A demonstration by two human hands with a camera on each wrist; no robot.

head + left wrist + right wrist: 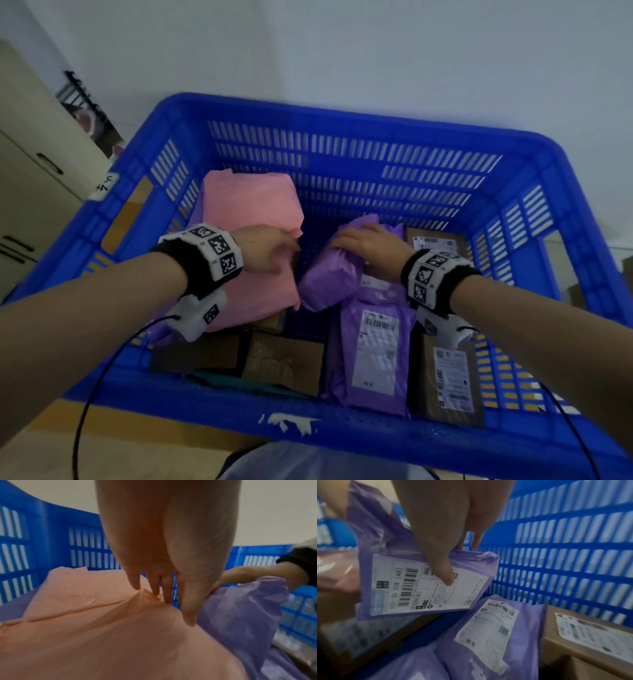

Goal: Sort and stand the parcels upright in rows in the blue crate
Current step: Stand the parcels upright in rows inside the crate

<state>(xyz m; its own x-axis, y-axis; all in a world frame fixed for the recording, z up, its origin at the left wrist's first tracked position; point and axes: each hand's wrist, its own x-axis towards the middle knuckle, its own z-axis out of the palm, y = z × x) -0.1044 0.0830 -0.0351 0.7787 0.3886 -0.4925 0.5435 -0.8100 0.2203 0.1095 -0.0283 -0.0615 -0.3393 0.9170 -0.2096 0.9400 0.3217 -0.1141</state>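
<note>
The blue crate (pixel 342 113) fills the head view. A big pink parcel (pixel 246 205) leans tilted against its left side. My left hand (pixel 270 250) holds the parcel's right edge; in the left wrist view the pink parcel (pixel 102 628) has my left hand (pixel 173 608) on its ridge, fingers behind and thumb in front. My right hand (pixel 370 240) grips a purple parcel (pixel 329 277), lifted and tilted in the crate's middle. In the right wrist view my right hand (pixel 462 563) has its thumb on the white label (pixel 419 588) of this purple parcel (pixel 385 547), fingers behind it.
Another purple parcel (pixel 376 356) lies label up at the front. Brown boxes sit at the front left (pixel 284 363), front right (pixel 448 377) and back right (pixel 435 243). Part of the crate floor shows between the hands. A beige cabinet (pixel 34 171) stands to the left.
</note>
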